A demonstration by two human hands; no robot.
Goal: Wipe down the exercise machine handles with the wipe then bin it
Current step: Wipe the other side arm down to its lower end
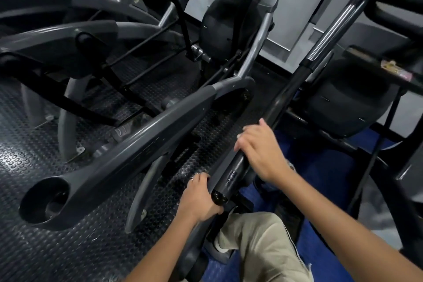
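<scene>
Head: wipe point(238, 136) perhaps under right hand point(261, 151).

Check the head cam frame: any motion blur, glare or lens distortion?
Head view: the right hand on the black handle is smeared by motion; the left hand is sharper. Bright glare streaks run along the chrome tube and shine off the studded floor mat. Wide-angle bending curves the machine arms; the dim corners lose detail.

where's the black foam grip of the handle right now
In the head view, the black foam-covered handle grip runs diagonally at lower centre-right. The right hand is wrapped over it, and the left hand holds the grey frame bar beside its rounded end.
</scene>
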